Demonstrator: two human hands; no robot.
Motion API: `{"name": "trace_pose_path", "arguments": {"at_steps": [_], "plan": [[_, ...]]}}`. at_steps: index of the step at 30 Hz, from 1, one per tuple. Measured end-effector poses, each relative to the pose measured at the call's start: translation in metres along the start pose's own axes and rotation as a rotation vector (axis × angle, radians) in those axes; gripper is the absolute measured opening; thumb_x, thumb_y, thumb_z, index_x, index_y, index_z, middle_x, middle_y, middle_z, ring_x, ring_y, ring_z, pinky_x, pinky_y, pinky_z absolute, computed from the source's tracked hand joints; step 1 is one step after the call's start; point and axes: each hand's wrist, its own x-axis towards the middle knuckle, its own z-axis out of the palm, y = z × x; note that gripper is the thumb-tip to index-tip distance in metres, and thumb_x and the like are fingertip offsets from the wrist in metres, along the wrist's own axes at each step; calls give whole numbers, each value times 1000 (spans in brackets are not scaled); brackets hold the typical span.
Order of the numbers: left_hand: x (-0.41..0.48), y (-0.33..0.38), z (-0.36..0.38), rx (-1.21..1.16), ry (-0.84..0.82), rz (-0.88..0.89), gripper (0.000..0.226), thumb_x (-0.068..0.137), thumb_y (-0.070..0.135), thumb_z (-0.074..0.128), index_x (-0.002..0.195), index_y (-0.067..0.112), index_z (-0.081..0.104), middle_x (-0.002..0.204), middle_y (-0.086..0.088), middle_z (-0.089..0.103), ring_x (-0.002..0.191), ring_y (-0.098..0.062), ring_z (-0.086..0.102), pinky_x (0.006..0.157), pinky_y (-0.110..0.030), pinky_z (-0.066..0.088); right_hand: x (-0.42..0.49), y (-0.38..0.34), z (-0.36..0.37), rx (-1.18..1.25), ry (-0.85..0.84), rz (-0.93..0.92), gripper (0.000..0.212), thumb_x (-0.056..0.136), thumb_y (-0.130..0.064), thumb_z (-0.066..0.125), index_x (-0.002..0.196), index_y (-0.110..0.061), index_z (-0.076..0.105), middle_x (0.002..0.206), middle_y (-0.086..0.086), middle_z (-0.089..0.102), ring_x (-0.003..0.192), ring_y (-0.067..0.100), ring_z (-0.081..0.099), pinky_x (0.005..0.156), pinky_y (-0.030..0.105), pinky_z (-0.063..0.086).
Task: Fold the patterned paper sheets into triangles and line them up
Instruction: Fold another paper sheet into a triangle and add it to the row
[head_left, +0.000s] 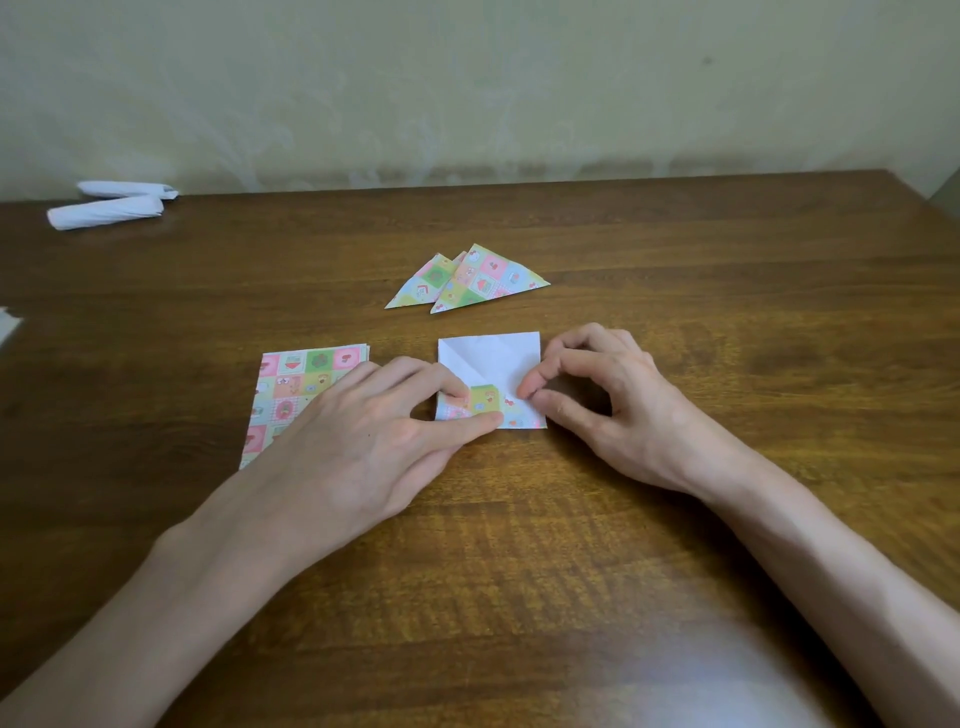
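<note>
The left hand (374, 431) presses the turned-up edge of the paper sheet (488, 358) flat to steady it; the right hand (597, 410) seems to pinch that edge, guiding the fold.

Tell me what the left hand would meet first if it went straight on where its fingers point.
Already on the half-folded sheet, the left hand would probably meet the right hand's fingertips next.
</note>
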Motion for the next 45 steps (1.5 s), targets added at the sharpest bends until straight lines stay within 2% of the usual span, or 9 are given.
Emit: {"name": "trace_pose_path", "arguments": {"at_steps": [11, 19, 24, 27, 30, 33, 35, 38, 45], "plan": [[-1, 0, 2, 3, -1, -8, 45, 97, 32, 59, 141, 43, 59, 133, 7, 56, 123, -16, 55, 87, -39, 55, -1, -5, 1, -27, 20, -24, 28, 92, -38, 73, 115, -54, 68, 115, -18, 50, 116, 5, 41, 103, 31, 28], [-2, 5, -6, -44, -50, -56, 45, 103, 51, 37, 145, 48, 52, 141, 13, 50, 133, -9, 45, 100, -38, 47, -2, -8, 8, -92, 81, -40, 19, 91, -40, 73, 107, -51, 77, 113, -14, 50, 113, 7, 41, 102, 32, 29], [-3, 7, -11, -67, -97, -75, 49, 102, 60, 31, 147, 51, 48, 144, 15, 46, 135, -6, 38, 105, -36, 39, 0, -13, 16, -74, 154, 12, 27, 79, -67, 66, 95, -50, 78, 109, -15, 50, 111, 8, 44, 98, 32, 30], [-4, 5, -11, -103, -112, -83, 49, 101, 62, 29, 147, 54, 46, 145, 18, 44, 139, -4, 34, 108, -34, 35, 1, -15, 19, -74, 174, 32, 29, 76, -70, 65, 91, -49, 78, 107, -16, 50, 111, 8, 44, 95, 29, 28], [-2, 1, -9, -165, -67, -107, 43, 100, 57, 39, 139, 56, 54, 139, 24, 49, 135, 2, 38, 107, -28, 33, 2, -15, 18, -69, 159, 47, 27, 76, -68, 66, 90, -49, 78, 106, -17, 49, 110, 8, 43, 93, 29, 26], [5, -2, -3, -314, 77, -187, 29, 100, 48, 51, 119, 47, 73, 116, 29, 64, 118, 2, 55, 98, -28, 41, 4, -16, 19, -68, 164, 62, 22, 77, -64, 68, 87, -48, 78, 105, -18, 49, 111, 8, 42, 94, 30, 26], [15, -5, 1, -467, 134, -312, 21, 101, 43, 58, 111, 44, 76, 101, 30, 68, 108, 1, 59, 89, -26, 42, 5, -17, 21, -68, 178, 78, 19, 76, -63, 70, 84, -47, 77, 105, -17, 49, 112, 8, 42, 95, 32, 26], [34, -9, 5, -602, 156, -476, 20, 94, 39, 71, 113, 45, 74, 89, 27, 73, 103, 2, 62, 88, -23, 39, 5, -17, 23, -63, 189, 79, 20, 75, -63, 70, 82, -46, 77, 105, -17, 50, 113, 9, 42, 96, 34, 28], [38, -17, 5, -592, 40, -432, 27, 82, 38, 84, 106, 45, 74, 93, 31, 70, 104, -1, 58, 98, -33, 39, 6, -15, 23, -57, 188, 79, 21, 73, -63, 71, 82, -46, 77, 105, -18, 50, 112, 8, 41, 94, 32, 26]]}}
